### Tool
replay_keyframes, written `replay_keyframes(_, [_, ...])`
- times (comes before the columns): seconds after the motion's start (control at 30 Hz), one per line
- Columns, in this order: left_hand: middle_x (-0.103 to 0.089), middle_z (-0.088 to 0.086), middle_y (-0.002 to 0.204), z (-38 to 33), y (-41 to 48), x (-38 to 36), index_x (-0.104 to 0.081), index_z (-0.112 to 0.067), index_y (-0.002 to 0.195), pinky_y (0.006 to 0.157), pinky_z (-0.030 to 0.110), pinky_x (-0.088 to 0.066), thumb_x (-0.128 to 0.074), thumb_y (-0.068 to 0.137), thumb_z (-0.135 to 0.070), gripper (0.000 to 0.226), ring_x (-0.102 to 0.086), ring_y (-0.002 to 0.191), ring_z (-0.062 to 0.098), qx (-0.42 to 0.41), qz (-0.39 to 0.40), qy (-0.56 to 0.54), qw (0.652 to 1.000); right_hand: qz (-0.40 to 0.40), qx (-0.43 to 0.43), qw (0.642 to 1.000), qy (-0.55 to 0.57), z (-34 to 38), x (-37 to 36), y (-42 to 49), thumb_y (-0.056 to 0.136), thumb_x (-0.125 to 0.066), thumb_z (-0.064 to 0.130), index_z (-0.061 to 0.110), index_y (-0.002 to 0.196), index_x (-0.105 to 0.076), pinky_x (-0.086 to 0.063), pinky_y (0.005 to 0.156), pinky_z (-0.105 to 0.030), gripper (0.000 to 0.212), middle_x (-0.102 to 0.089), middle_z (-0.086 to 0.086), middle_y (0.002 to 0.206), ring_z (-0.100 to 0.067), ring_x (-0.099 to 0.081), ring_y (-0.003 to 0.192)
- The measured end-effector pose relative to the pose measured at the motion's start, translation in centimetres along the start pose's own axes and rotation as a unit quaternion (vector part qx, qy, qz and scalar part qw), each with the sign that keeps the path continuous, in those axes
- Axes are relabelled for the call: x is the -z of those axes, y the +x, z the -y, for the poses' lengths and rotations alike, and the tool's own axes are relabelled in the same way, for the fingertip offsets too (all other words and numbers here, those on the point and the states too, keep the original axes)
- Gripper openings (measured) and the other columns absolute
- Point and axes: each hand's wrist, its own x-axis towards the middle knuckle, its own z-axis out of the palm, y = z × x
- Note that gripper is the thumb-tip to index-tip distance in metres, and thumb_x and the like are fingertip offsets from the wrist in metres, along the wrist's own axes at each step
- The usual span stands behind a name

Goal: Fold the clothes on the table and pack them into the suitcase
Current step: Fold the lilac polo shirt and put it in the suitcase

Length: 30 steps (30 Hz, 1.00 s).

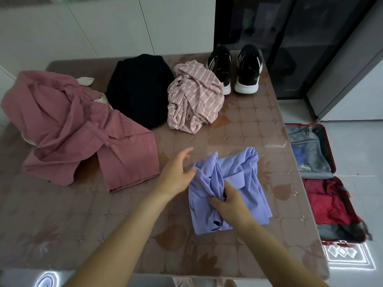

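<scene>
Grips with the right hand (230,204) a bunched fold at the middle of the lilac shirt (246,183), fingers curled into the cloth. Holds the left hand (178,172) released, fingers loose and spread, thumb side against the shirt's left edge. Has the shirt crumpled on the patterned table (248,121), right under both hands.

Left of the left hand, just beside the wrist: a dusty-pink garment (78,129), sprawled. Beyond the left hand: a black garment (141,90) in a heap, touching a pink striped garment (194,98). Beyond the right hand, at the far edge: a pair of black sneakers (234,69).

Right of the right hand, down on the floor past the table edge: the open suitcase (331,154), partly hidden by that edge, with red clothes (327,204) in the nearer half.
</scene>
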Motion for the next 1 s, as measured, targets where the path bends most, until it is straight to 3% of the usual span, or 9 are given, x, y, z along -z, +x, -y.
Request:
replay_keyframes(0.13, [-0.045,0.002,0.136,-0.3,3.3,0.2,-0.027,-0.017,0.146,0.096,0.018,-0.035,-0.073,0.082,-0.016,0.079,-0.042,0.122,0.007,0.009,0.178,-0.069,0.982,0.016,-0.007,1.0,-0.003,0.4,1.4,0.1,0.087,-0.054,-0.006,0.021,0.088,-0.056,-0.047,0.063,-0.016,0.026,-0.063,-0.006,0.085,-0.018,-0.059,0.08])
replay_keyframes(0.27, [-0.062,-0.009,0.097,-2.1,5.2,0.0,-0.057,-0.023,0.1,0.075,0.013,-0.046,-0.08,0.075,-0.021,0.034,-0.057,0.088,0.001,-0.008,0.278,-0.022,0.96,0.009,-0.027,0.999,0.031,0.6,4.1,0.0,0.088,-0.057,-0.003,0.018,0.093,-0.062,-0.052,0.071,-0.025,0.022,-0.068,-0.004,0.087,-0.017,-0.065,0.082])
replay_keyframes(0.37, [-0.061,-0.012,0.099,-2.9,6.2,-0.7,-0.056,-0.026,0.099,0.083,0.02,-0.048,-0.085,0.062,-0.038,0.049,-0.057,0.09,0.001,-0.04,0.313,0.022,0.949,-0.033,-0.056,0.995,0.07,-0.3,6.6,0.1,0.087,-0.058,-0.005,0.006,0.098,-0.067,-0.054,0.082,-0.043,0.018,-0.072,-0.014,0.094,-0.03,-0.067,0.092])
replay_keyframes(0.5, [-0.054,0.001,0.081,-4.0,7.3,-3.0,-0.06,-0.001,0.087,0.068,0.02,-0.04,-0.081,0.07,-0.025,0.037,-0.049,0.073,0.003,-0.109,0.277,0.056,0.953,-0.101,-0.081,0.989,0.071,-1.4,8.8,-0.1,0.088,-0.06,-0.001,0.003,0.087,-0.069,-0.054,0.075,-0.046,0.009,-0.07,-0.021,0.084,-0.027,-0.065,0.076])
replay_keyframes(0.6, [-0.045,-0.002,0.066,-4.8,8.3,-5.5,-0.052,-0.012,0.069,0.059,0.017,-0.033,-0.072,0.081,-0.005,0.025,-0.041,0.06,0.004,-0.13,0.239,0.05,0.961,-0.196,-0.064,0.978,0.01,-2.5,9.6,0.1,0.084,-0.065,0.002,-0.006,0.073,-0.059,-0.038,0.051,-0.028,0.015,-0.052,-0.009,0.055,-0.013,-0.043,0.051])
replay_keyframes(0.67, [-0.046,-0.001,0.067,-4.6,8.9,-7.2,-0.051,-0.01,0.07,0.062,0.025,-0.035,-0.071,0.082,-0.011,0.024,-0.042,0.064,0.009,-0.139,0.209,0.07,0.965,-0.26,-0.056,0.962,-0.061,-3.2,9.8,0.1,0.082,-0.064,0.004,-0.007,0.078,-0.059,-0.032,0.049,-0.025,0.013,-0.054,-0.007,0.058,-0.015,-0.041,0.052])
replay_keyframes(0.73, [-0.054,0.002,0.074,-4.2,9.2,-8.5,-0.054,-0.013,0.074,0.069,0.032,-0.04,-0.072,0.083,-0.02,0.021,-0.048,0.072,0.014,-0.128,0.196,0.083,0.969,-0.287,-0.056,0.951,-0.102,-3.3,9.4,-0.6,0.082,-0.063,0.009,0.003,0.092,-0.063,-0.039,0.057,-0.026,0.011,-0.064,-0.005,0.075,-0.02,-0.057,0.067])
replay_keyframes(0.87, [-0.062,-0.002,0.089,-4.2,9.0,-9.0,-0.058,-0.018,0.093,0.079,0.036,-0.046,-0.07,0.082,-0.04,0.027,-0.059,0.084,0.018,-0.129,0.143,0.117,0.974,-0.342,0.068,0.893,-0.285,-4.2,7.1,-2.7,0.087,-0.055,0.034,0.016,0.123,-0.054,-0.041,0.082,-0.037,0.04,-0.055,-0.007,0.12,-0.025,-0.051,0.104])
replay_keyframes(1.0, [-0.053,-0.014,0.1,-4.3,7.7,-7.9,-0.053,-0.023,0.109,0.08,0.027,-0.044,-0.066,0.083,-0.044,0.036,-0.056,0.092,0.01,-0.174,0.077,0.099,0.977,-0.253,0.172,0.864,-0.399,-5.9,5.2,-3.6,0.094,-0.039,0.046,0.027,0.135,-0.052,-0.03,0.105,-0.046,0.046,-0.043,-0.006,0.146,-0.027,-0.04,0.131])
